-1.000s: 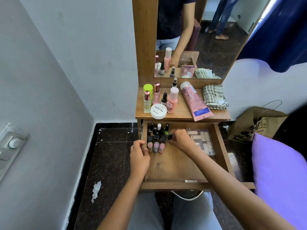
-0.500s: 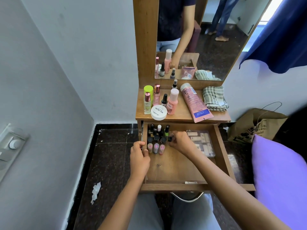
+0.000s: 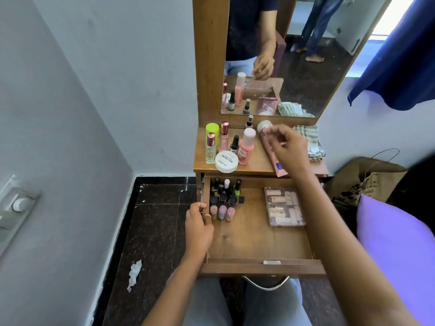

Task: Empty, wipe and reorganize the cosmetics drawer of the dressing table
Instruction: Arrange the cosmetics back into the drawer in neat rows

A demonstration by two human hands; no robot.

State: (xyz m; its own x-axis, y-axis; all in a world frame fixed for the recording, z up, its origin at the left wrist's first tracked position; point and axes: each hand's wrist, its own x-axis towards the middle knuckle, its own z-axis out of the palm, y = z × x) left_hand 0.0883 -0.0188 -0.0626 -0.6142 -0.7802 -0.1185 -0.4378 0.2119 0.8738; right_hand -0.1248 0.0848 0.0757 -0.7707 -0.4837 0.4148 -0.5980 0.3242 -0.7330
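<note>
Wooden drawer (image 3: 259,243) open, judged part-emptied; nail polish bottles (image 3: 226,196) in its back-left corner, clear case (image 3: 284,209) at its right; pink tube (image 3: 267,137) on the bench (image 3: 259,165) above the drawer; left grip (image 3: 199,229) clamped on the drawer's left wall; right grip (image 3: 287,149) raised beyond the drawer's back edge, fingers curled, can't tell if holding anything; wipe with checked cloth (image 3: 313,144) and reorganizing left to do.

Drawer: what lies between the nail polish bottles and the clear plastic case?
Head view: only bare drawer wood between the nail polish bottles and the clear plastic case.

Right hand (image 3: 286,151) raised, off drawer (image 3: 259,267) (over tube (image 3: 264,127))
</note>
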